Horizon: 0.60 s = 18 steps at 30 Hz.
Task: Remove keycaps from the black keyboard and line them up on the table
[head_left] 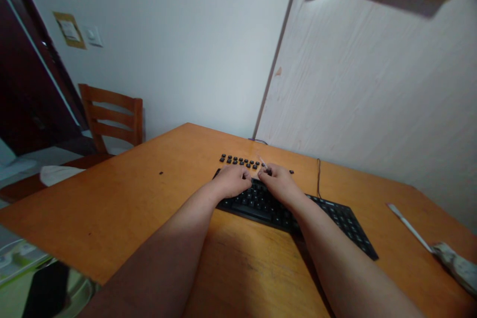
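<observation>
A black keyboard (257, 212) lies at an angle on the wooden table, with keys off its far left part. My left hand (234, 180) rests over its far left edge, fingers curled against it; the fingertips are partly hidden. Over the upper middle of the keyboard, my right hand (278, 183) is closed in a pinch on a thin white stick (263, 163), like a swab, pointing up and away. Just beyond the hands, loose black keycaps (241, 162) lie in two rows. One more keycap (291, 172) sits to the right of my right hand.
A small black piece (161, 173) lies on the left of the wooden table (149, 213). The keyboard cable (319, 179) runs toward the wall. At right lie a white stick-like tool (410, 227) and a crumpled packet (455, 263). A wooden chair (114, 117) stands at far left.
</observation>
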Each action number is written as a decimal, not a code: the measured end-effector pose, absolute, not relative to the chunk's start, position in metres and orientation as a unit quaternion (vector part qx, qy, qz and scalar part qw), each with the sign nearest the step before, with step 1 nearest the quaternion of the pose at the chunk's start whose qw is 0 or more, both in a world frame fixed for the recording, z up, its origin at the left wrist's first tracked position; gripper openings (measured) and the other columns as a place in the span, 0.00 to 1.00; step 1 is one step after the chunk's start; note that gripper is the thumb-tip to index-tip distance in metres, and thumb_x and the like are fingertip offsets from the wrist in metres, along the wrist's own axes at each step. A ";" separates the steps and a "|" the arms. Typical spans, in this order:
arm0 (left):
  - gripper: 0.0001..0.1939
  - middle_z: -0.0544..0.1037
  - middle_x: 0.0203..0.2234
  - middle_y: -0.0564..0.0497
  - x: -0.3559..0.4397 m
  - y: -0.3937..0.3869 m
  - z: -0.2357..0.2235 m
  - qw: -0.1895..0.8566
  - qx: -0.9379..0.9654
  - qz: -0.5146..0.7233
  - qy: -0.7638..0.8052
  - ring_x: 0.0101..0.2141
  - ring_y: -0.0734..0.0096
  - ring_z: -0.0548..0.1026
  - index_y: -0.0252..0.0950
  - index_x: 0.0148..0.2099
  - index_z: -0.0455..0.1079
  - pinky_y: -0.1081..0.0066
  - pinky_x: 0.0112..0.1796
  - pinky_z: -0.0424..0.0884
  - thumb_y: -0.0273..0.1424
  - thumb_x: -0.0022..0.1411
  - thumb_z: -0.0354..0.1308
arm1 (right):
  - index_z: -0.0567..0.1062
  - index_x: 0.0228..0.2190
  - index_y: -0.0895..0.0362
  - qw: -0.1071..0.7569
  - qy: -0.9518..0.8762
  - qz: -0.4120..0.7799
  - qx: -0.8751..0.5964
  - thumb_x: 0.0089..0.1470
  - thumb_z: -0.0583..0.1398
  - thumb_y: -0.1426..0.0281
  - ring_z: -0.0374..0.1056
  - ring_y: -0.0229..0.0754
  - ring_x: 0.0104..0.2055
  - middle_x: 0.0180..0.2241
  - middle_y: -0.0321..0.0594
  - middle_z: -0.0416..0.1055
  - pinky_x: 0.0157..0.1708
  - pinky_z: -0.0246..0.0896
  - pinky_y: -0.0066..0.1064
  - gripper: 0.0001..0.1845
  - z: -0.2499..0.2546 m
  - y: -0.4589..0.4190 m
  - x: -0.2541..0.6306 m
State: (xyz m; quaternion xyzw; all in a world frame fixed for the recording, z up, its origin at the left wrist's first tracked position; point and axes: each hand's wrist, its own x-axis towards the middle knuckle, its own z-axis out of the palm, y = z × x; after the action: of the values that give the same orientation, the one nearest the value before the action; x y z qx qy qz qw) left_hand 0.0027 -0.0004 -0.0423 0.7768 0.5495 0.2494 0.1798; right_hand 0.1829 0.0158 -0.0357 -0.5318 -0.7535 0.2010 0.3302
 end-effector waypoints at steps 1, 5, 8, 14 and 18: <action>0.08 0.79 0.31 0.51 0.003 -0.001 -0.042 0.177 0.781 0.255 0.542 0.34 0.66 0.73 0.39 0.33 0.75 0.71 0.33 0.61 0.31 0.52 0.55 | 0.71 0.21 0.56 0.320 -0.757 0.204 -0.532 0.49 0.57 0.68 0.62 0.38 0.26 0.22 0.35 0.69 0.27 0.51 0.29 0.08 -0.036 0.016 0.183; 0.08 0.80 0.33 0.52 0.005 -0.001 -0.042 0.160 0.801 0.256 0.517 0.37 0.64 0.73 0.41 0.35 0.76 0.70 0.37 0.62 0.32 0.52 0.58 | 0.72 0.23 0.56 0.307 -0.760 0.211 -0.533 0.49 0.57 0.69 0.63 0.39 0.27 0.23 0.35 0.70 0.27 0.51 0.28 0.07 -0.037 0.015 0.182; 0.07 0.80 0.32 0.53 0.006 -0.001 -0.043 0.140 0.809 0.250 0.513 0.37 0.62 0.73 0.42 0.34 0.76 0.69 0.38 0.61 0.33 0.52 0.59 | 0.72 0.23 0.56 0.313 -0.760 0.210 -0.530 0.50 0.57 0.68 0.64 0.39 0.28 0.23 0.36 0.70 0.27 0.51 0.29 0.08 -0.036 0.015 0.183; 0.07 0.80 0.33 0.52 0.008 -0.002 -0.043 0.134 0.805 0.258 0.518 0.38 0.63 0.74 0.41 0.34 0.77 0.68 0.38 0.61 0.33 0.54 0.57 | 0.71 0.22 0.56 0.333 -0.747 0.228 -0.528 0.50 0.56 0.65 0.63 0.39 0.27 0.22 0.35 0.68 0.28 0.51 0.29 0.10 -0.036 0.016 0.185; 0.07 0.80 0.32 0.53 0.007 -0.002 -0.045 0.138 0.805 0.271 0.509 0.36 0.64 0.74 0.41 0.33 0.76 0.69 0.37 0.61 0.33 0.55 0.57 | 0.71 0.21 0.56 0.346 -0.739 0.244 -0.524 0.50 0.56 0.63 0.60 0.38 0.25 0.20 0.33 0.66 0.26 0.50 0.29 0.11 -0.040 0.019 0.187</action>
State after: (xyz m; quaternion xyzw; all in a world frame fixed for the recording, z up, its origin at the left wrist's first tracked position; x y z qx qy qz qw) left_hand 0.0072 -0.0015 -0.0447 0.8054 0.5088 0.2710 0.1379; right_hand 0.1868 0.0193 -0.0397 -0.5238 -0.7390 0.2441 0.3463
